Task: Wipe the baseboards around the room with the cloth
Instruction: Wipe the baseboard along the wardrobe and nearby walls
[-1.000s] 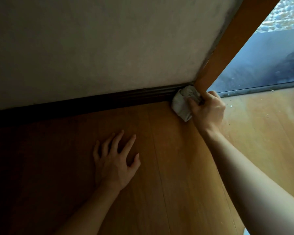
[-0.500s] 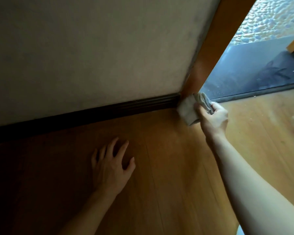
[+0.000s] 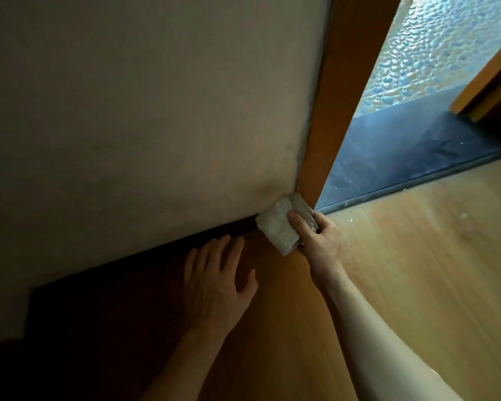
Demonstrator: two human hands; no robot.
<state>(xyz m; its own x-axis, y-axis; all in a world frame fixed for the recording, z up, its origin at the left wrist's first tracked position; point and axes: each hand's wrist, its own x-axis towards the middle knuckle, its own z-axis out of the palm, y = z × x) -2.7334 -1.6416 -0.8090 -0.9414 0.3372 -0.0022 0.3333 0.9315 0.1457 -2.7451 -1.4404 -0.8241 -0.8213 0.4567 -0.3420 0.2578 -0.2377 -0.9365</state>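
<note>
My right hand has its grip closed around the folded cloth, thumb on top, pressing it into the corner where the dark baseboard meets the wooden door post. I judge this is the end of the run, where dust collects. The wad is bunched thick so it fills the moulding. My left hand lies flat on the floor, fingers spread and holding nothing, just beside the baseboard, likely to prop me while I lean in low.

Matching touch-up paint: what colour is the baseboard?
The baseboard is dark brown, nearly black; head view.
</note>
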